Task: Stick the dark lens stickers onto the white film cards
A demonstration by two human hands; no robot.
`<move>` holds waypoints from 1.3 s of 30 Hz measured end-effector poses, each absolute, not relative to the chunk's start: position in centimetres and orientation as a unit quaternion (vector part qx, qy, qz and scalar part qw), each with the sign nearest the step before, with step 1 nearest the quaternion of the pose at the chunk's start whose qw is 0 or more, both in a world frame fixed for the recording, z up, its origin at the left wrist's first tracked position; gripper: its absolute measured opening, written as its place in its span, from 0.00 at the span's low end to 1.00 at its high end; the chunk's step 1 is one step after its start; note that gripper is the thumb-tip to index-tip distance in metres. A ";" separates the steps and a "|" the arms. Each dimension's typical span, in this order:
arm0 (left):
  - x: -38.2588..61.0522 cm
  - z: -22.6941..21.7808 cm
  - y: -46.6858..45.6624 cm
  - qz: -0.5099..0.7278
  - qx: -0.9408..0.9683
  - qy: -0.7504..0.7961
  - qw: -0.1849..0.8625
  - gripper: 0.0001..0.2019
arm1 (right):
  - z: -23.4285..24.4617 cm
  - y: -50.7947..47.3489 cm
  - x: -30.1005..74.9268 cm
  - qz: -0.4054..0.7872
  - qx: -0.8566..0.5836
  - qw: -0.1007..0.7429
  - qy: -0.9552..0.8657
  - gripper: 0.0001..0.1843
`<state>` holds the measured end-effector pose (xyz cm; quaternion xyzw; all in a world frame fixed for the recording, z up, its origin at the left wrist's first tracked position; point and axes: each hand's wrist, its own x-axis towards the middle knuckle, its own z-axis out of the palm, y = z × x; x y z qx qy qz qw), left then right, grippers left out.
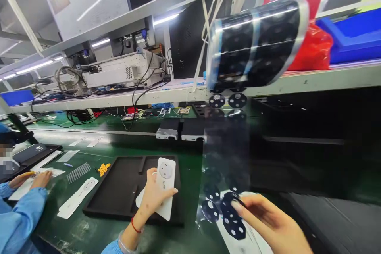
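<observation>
My left hand (pixel 153 196) grips a white panel (pixel 168 172) over a black tray (pixel 114 190). The panel carries a round outline with small holes at its upper end. Another white piece shows partly behind this hand. On the right, my right hand (pixel 268 216) pinches a black round sticker (pixel 233 228) dotted with light holes, at the lower end of a clear film strip (pixel 226 147). Other black stickers (pixel 210 210) sit on the strip beside my fingertips. The strip hangs from a large roll (pixel 258 43) above. Below my right hand lies a white panel (pixel 233 242), partly covered.
A co-worker's hands (pixel 41 178) work on white sheets at the left. Between us are a long white panel (pixel 79 198), orange pieces (pixel 103 169) and a clear sheet (pixel 79 172). A shelf edge (pixel 315 79) crosses above, holding a blue bin (pixel 351 39).
</observation>
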<state>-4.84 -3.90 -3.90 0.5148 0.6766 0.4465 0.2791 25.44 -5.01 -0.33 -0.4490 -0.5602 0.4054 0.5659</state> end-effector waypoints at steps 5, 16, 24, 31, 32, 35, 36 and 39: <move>1.4 1.5 -3.7 0.470 0.534 0.528 0.465 0.29 | 3.7 -3.1 20.9 0.472 -0.393 0.593 -0.521 0.21; 4.6 3.2 -6.1 0.493 0.617 0.449 0.418 0.23 | 4.4 -3.6 21.0 0.403 -0.437 0.608 -0.527 0.18; 4.3 4.1 -6.9 0.467 0.633 0.445 0.428 0.27 | 4.8 -3.9 21.0 0.402 -0.435 0.596 -0.542 0.14; 4.1 3.9 -6.9 0.474 0.628 0.445 0.427 0.29 | 4.9 -4.4 21.4 0.390 -0.440 0.590 -0.553 0.12; 4.1 3.8 -6.9 0.470 0.637 0.441 0.422 0.28 | 4.9 -4.5 21.4 0.391 -0.441 0.587 -0.555 0.12; 4.0 3.5 -6.9 0.457 0.666 0.426 0.406 0.27 | 4.9 -4.5 21.4 0.386 -0.439 0.596 -0.550 0.11; 3.9 3.5 -6.9 0.455 0.673 0.424 0.401 0.26 | 4.9 -4.5 21.3 0.383 -0.438 0.600 -0.550 0.11; 3.9 3.5 -6.9 0.457 0.681 0.422 0.386 0.26 | 5.0 -4.4 21.3 0.372 -0.437 0.599 -0.558 0.11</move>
